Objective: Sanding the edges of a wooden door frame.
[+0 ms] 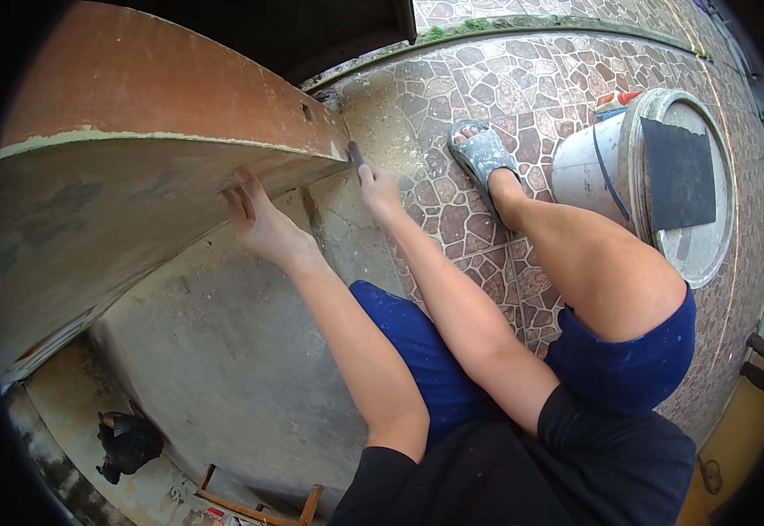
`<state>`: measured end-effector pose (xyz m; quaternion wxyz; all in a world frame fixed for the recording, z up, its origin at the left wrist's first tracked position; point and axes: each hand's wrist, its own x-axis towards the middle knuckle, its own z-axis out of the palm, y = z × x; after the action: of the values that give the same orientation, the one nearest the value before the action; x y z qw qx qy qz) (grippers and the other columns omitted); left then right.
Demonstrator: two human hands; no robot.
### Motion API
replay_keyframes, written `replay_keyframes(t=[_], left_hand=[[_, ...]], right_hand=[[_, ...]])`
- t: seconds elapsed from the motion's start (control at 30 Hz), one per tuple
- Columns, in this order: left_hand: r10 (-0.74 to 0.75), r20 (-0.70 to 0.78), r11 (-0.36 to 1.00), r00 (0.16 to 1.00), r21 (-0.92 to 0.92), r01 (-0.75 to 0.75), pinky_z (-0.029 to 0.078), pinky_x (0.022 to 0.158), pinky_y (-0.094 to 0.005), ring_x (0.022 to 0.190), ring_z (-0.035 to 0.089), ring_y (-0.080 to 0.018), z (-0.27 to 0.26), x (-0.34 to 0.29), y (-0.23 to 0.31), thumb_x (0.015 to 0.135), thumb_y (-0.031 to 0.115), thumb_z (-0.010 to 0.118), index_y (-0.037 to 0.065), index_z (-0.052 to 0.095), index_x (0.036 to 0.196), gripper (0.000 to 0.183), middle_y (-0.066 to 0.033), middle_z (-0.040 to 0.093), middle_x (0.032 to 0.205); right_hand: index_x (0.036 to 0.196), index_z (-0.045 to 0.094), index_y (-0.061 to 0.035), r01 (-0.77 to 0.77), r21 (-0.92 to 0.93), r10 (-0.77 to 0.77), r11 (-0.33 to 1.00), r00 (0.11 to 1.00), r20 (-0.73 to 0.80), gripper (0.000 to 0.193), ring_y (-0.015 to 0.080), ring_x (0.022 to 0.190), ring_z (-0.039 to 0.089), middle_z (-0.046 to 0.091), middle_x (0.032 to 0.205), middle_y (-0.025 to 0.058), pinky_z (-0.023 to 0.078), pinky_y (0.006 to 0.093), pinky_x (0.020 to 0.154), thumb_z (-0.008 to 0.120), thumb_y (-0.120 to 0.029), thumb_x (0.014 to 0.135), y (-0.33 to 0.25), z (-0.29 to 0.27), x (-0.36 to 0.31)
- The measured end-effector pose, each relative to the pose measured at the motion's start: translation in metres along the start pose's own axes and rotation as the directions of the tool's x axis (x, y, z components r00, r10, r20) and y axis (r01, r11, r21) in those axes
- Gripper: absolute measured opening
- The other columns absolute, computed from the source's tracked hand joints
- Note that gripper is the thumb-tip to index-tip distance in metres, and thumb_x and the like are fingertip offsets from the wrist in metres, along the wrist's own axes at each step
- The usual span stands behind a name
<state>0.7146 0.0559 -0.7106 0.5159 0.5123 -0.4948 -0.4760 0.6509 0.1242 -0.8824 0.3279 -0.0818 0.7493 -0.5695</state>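
Two bare hands are at the wall (pixel 178 88), whose reddish upper face and grey lower face meet along a pale, rough edge. Clenched round a narrow dark tool (pixel 355 155), the right hand (pixel 379 191) is at the end of that edge, by the wall's near corner. From this grip the tool points away from the body and slightly left, its tip just beside or touching the corner; which of the two cannot be told. Its long axis stands steeply across the line of the pale edge rather than along it.

Farther left, the left hand (pixel 264 223) holds nothing. Its fingers are extended and appear to touch the grey face, below the pale edge and back from the corner. So the right hand is the nearer one to the corner, and any stroke there would seem to depend on the angle between tool and edge.

Below the hands is a grey concrete slab (pixel 224 351). Beyond its right edge, on the stone paving (pixel 461 206), are a sandalled foot (pixel 487 162) and a pale bucket (pixel 585 171) with a dark sheet (pixel 678 174) across its top.
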Motion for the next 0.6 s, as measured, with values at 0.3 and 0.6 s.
replay_keyframes(t=[0.3, 0.6], left_hand=[[-0.439, -0.004, 0.898, 0.898, -0.016, 0.439, 0.038, 0.109, -0.0592, 0.132, 0.056, -0.0315, -0.011, 0.001, -0.009, 0.092, 0.059, 0.070, -0.007, 0.037, 0.153, 0.096, -0.0182, 0.056, 0.144], [-0.448, 0.164, 0.866, 0.879, -0.163, 0.472, 0.035, 0.109, -0.0620, 0.122, 0.062, -0.0329, -0.012, 0.016, -0.040, 0.096, 0.054, 0.069, -0.006, 0.049, 0.139, 0.077, -0.0174, 0.061, 0.132]], right_hand=[[0.142, 0.057, -0.0015, 0.153, 0.091, -0.152, 0.984, 0.988, -0.017, 0.046, 0.0431, 0.121, 0.063, 0.063, 0.129, 0.0315, 0.048, 0.0440, 0.102, 0.047, -0.029, 0.106, -0.009, 0.014, -0.039], [0.144, 0.056, -0.0035, -0.079, -0.053, 0.088, 0.995, 0.978, 0.189, 0.047, 0.0431, 0.121, 0.063, 0.065, 0.127, 0.0304, 0.048, 0.0431, 0.102, 0.048, -0.030, 0.105, -0.001, 0.008, 0.001]])
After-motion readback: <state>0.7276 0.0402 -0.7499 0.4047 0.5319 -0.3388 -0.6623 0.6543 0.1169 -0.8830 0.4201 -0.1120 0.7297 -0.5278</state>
